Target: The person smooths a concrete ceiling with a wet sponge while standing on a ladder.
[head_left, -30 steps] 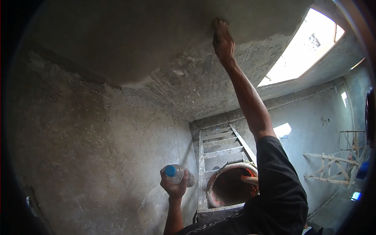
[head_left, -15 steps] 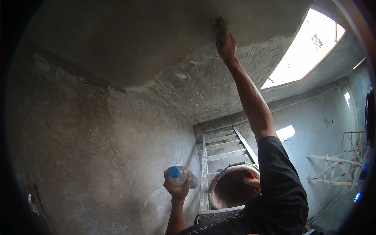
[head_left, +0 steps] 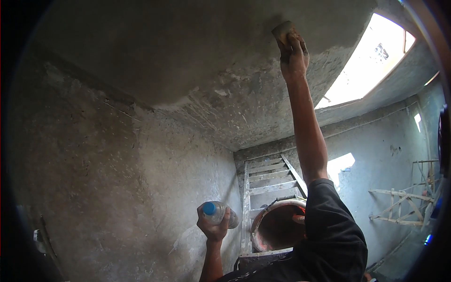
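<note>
My left hand [head_left: 213, 228] is wrapped round a clear plastic bottle [head_left: 219, 216], whose blue cap tilts toward me. Overhead, my right arm stretches up to the grey plastered ceiling [head_left: 188, 51]. There my right hand [head_left: 294, 58] grips a brownish sponge [head_left: 283, 32], held at the darker, smooth part of the plaster. Just below that hand the ceiling turns rough and streaked.
A paint-spattered ladder [head_left: 270, 177] leans in the corner, with a large bucket [head_left: 255, 235] in front of it. Daylight comes through an opening [head_left: 369, 61] at upper right. A wooden frame [head_left: 399, 202] stands by the right wall.
My right hand has moved right and slightly down along the ceiling, and turned so the sponge shows more. My left hand with the bottle has hardly moved.
</note>
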Demonstrator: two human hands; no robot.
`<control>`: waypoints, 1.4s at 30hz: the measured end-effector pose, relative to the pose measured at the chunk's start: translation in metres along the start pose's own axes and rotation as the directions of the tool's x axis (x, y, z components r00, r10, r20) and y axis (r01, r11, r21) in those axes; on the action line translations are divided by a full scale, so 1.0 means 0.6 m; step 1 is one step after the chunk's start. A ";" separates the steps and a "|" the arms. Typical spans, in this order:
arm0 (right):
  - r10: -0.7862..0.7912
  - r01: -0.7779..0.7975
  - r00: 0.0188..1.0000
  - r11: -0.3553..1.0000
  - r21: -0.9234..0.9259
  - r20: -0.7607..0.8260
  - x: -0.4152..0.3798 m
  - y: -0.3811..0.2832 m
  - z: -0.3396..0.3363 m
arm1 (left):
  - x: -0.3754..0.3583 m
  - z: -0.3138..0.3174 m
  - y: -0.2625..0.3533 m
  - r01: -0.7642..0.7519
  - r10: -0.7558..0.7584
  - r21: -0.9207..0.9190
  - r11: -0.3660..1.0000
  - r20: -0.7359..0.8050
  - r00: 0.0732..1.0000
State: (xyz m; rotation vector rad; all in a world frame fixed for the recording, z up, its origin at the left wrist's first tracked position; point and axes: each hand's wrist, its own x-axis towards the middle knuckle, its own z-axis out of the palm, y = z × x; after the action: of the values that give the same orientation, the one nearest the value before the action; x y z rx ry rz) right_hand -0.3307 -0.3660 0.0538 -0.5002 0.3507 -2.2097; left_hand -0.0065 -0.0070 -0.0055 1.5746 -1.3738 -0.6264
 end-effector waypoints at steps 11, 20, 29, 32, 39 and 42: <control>-0.630 0.672 0.541 -0.076 -0.737 0.558 0.044 0.112 -0.008 | 0.003 0.003 -0.003 -0.008 0.008 0.010 1.000 0.001 1.000; -0.541 0.707 0.599 0.010 -0.707 0.591 0.023 0.065 -0.033 | 0.003 0.003 -0.001 -0.001 0.001 0.019 1.000 0.009 1.000; -0.411 0.761 0.538 -0.140 -0.634 0.736 0.031 0.116 -0.098 | 0.000 0.009 -0.008 -0.013 0.013 0.012 1.000 0.040 0.999; -0.200 0.779 0.593 -0.104 -0.619 0.780 -0.020 0.131 -0.185 | -0.003 0.014 -0.005 -0.013 0.013 0.012 1.000 0.051 0.999; -0.539 0.599 0.666 -0.026 -0.800 0.516 0.015 0.073 -0.071 | -0.002 0.007 -0.003 -0.016 0.015 0.030 0.999 0.030 0.999; -0.593 0.719 0.563 0.009 -0.695 0.576 0.047 0.107 -0.071 | 0.001 0.008 -0.001 -0.044 0.043 0.039 0.998 0.028 0.999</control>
State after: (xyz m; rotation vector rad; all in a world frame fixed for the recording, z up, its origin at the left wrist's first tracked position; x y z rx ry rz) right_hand -0.3239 -0.4247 -0.0033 -1.7391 1.6342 -2.6558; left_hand -0.0101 -0.0090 -0.0078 1.5681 -1.4443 -0.5994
